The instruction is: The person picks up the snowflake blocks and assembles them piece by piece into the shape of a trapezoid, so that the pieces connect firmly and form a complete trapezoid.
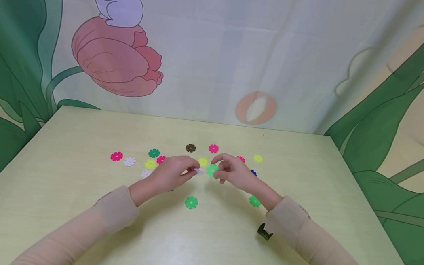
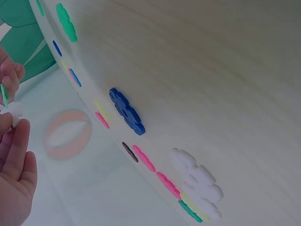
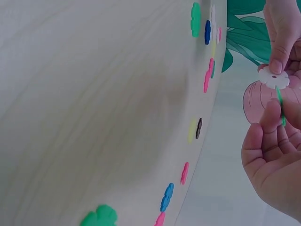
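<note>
Above the tabletop (image 1: 67, 176), the white snowflake disc (image 3: 274, 80) pinched in the grip of the left hand (image 1: 171, 171) lies just left of the light-green snowflake disc (image 1: 211, 170) pinched by the right hand (image 1: 236, 172), their flat faces crosswise.

Plastic is suggested by the white disc (image 3: 272, 81) and the green disc (image 1: 211, 170); both are seen as smooth and mostly matt. The same plastic look is shared by the blue disc (image 2: 127, 111), whose lobed edge is smoothly rounded. The bench (image 1: 191, 240) is faced in fine wood grain, smooth and low in sheen; whether solid wood or laminate is used cannot be told. Thin, matt cloth is indicated by the creases and soft folds of the printed curtain (image 1: 201, 67). The sleeves (image 1: 116, 209) are made of matt, soft-looking cloth, wrinkled along the arms. Hard, smooth plastic is suggested by the clip (image 1: 264, 231).
</note>
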Tool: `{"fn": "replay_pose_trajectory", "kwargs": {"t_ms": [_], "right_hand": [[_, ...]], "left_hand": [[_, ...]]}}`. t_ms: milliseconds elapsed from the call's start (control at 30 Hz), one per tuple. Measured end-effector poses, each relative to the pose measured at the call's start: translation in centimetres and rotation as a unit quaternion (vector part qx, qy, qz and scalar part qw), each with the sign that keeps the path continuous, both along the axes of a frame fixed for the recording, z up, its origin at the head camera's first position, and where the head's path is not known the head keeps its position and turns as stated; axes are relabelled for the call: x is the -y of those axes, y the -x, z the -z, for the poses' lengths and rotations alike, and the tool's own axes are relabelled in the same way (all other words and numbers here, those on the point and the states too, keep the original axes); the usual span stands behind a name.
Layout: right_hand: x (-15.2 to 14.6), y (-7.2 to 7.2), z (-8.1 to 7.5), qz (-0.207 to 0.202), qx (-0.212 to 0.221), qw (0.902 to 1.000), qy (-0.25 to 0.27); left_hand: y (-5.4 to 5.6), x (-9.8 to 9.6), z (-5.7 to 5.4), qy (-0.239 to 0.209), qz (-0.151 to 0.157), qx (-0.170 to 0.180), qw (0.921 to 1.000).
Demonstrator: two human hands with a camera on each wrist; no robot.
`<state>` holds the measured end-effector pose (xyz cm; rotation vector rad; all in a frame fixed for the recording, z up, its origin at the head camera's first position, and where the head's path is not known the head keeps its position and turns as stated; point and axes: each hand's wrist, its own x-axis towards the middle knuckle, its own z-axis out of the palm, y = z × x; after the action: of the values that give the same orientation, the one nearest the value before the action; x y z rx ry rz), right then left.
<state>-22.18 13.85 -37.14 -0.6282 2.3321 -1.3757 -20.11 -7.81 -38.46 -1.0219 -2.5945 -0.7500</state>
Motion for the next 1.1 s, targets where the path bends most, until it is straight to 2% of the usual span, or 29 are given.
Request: {"fn": "replay_pose_trajectory", "kwargs": {"t_ms": [200,467,833,933,1100], "right_hand": [[0.1,0.0,0.7,-0.008,0.014,0.9996,0.022],[0.1,-0.2,0.9,-0.006,0.031,0.9990,0.032],[0.4,-0.7,1.1,0.009,0.070,0.9958,0.059],[0.7,-1.1,0.9,0.015,0.078,0.9941,0.075],[1.2,-1.8,0.4,0.028,0.086,0.9918,0.090]], "left_hand": [[-0.1,0.0,0.2,-0.010,0.019,-0.046,0.9987],[-0.2,-0.1,0.3,-0.004,0.024,-0.052,0.9983],[-0.3,-0.4,0.4,0.001,0.037,-0.077,0.9963],[-0.5,-0.4,0.2,-0.001,0.040,-0.091,0.9950],[-1.0,-0.3,-0.3,-0.015,0.062,-0.126,0.9900]]}}
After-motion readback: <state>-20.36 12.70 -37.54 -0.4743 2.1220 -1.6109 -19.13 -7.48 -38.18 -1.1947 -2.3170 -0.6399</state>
